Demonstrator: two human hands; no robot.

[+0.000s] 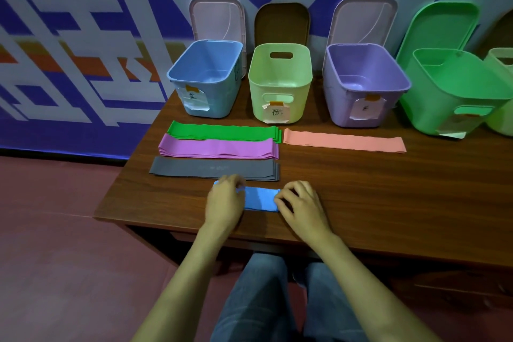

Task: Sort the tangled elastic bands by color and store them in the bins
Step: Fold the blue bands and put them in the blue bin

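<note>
Between the two hands a folded blue band (261,198) lies on the table (374,203). Left hand (224,200) grips its left end; right hand (301,203) pinches its right end, fingers curled. Grey bands (194,168) lie just beyond the grips.

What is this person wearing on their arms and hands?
The left hand and right hand are ungloved, with no rings, watch or bracelets visible. No sleeves show anywhere up the arms. Below them, blue jeans cover the legs.
</note>
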